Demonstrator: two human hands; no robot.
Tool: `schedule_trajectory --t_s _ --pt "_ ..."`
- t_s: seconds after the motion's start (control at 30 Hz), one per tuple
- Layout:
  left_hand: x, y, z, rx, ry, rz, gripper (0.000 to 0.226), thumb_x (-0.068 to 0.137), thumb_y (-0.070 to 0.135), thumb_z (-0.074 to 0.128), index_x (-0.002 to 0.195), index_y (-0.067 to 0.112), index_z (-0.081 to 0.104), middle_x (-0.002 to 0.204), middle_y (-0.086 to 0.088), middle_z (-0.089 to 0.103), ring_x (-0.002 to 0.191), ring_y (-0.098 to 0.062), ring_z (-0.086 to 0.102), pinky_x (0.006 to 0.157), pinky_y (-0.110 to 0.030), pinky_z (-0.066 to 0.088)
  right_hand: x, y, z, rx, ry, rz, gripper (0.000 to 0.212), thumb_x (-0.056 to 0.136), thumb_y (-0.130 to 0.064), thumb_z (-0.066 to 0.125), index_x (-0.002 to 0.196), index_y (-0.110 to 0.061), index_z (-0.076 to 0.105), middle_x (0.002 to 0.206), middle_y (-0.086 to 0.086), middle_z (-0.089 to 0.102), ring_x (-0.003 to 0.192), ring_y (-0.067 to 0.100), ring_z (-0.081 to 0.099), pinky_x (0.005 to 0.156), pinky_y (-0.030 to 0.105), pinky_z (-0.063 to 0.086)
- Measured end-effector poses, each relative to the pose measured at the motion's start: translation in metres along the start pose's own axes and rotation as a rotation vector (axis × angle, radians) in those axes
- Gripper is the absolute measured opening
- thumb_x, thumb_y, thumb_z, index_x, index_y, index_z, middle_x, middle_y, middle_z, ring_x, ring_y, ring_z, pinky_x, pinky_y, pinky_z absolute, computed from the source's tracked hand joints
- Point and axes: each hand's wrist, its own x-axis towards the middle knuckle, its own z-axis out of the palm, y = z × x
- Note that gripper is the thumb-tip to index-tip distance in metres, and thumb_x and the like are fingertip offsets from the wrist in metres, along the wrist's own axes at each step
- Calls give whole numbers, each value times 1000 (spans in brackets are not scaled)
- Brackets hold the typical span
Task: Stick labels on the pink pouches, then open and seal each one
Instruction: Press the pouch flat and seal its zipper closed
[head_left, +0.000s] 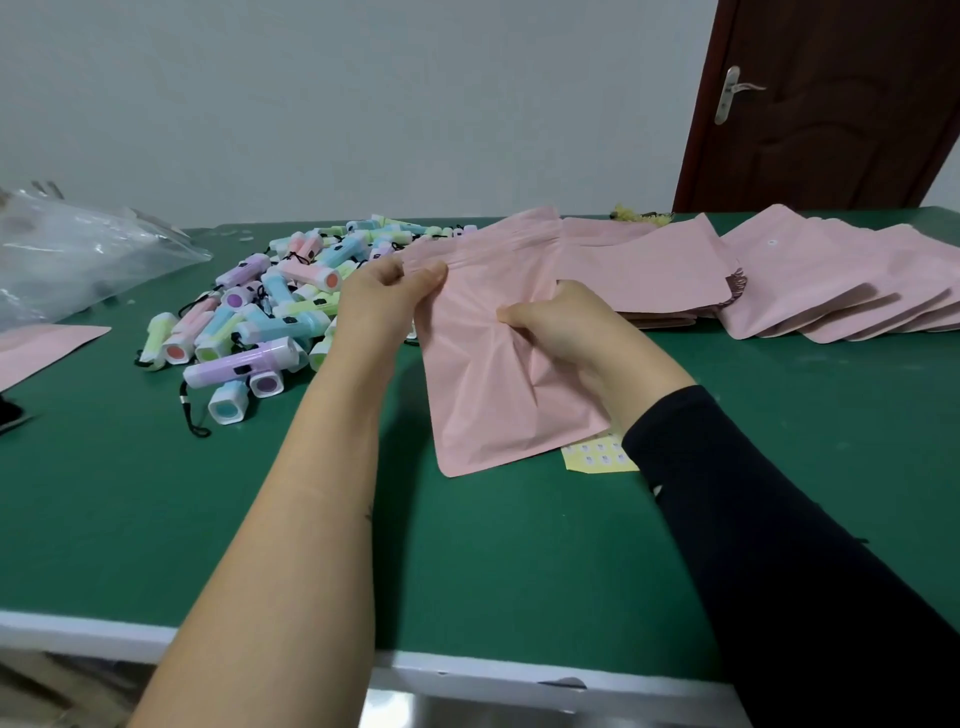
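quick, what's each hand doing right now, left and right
Left hand: closed, pinching the top edge of the pink pouch.
Right hand: closed, gripping the middle of the same pouch, which creases under it.

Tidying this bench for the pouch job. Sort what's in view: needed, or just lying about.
Belongs to the job:
- held pink pouch, in left hand and right hand
- pink pouch stacks
- label sheet

Lying about:
- pile of pastel flashlights
- clear plastic bag
- yellow scrap at the far edge
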Motion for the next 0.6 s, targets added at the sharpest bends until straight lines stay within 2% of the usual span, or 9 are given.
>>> schedule_trajectory --t_s 0.07,0.13,0.2,0.33,0.43,0.53,0.6 --pt "-1 1 -1 123 -13 75 8 90 20 70 82 19 72 67 11 71 57 1 62 54 -11 47 -1 2 -2 -31 28 -12 11 86 -17 63 78 -19 56 79 -4 64 68 13 61 53 19 43" --pt "0 2 -3 196 -47 113 11 92 18 67 82 20 70 73 10 71 62 3 62 61 -8 46 -1 2 -3 -38 49 -18 14 87 -15 62 76 -20 54 77 -6 61 67 11 58 51 19 40" --pt "-1 4 -3 202 -86 106 11 94 17 64 84 17 69 80 5 70 68 -2 62 68 -11 48 -1 2 -5 -37 64 -21 18 88 -15 61 75 -21 50 77 -6 59 67 11 57 51 20 40" --pt "-1 5 -4 132 -94 84 20 95 17 64 75 14 64 72 4 67 62 -2 60 64 -11 46 -1 2 -8 -37 70 -21 29 89 -17 62 71 -24 41 74 -8 53 64 8 52 49 22 35" --pt "-1 3 -3 113 -79 76 18 94 18 65 89 1 63 84 -5 65 75 -13 58 74 -24 44 -1 4 -8 -36 64 -14 32 90 -18 63 69 -24 38 72 -9 51 63 7 51 47 22 35" --pt "-1 3 -2 115 -60 82 13 92 22 67 82 14 66 83 0 67 72 -9 59 70 -20 45 0 4 -8 -22 60 -8 27 89 -20 64 72 -24 43 75 -7 55 66 10 55 50 24 37" --pt "-1 4 -3 84 -55 71 6 88 27 72 89 23 68 84 8 67 71 -2 59 62 -13 43 0 4 -10 -30 47 -5 23 87 -23 66 75 -23 47 77 -6 59 69 12 58 54 24 40"
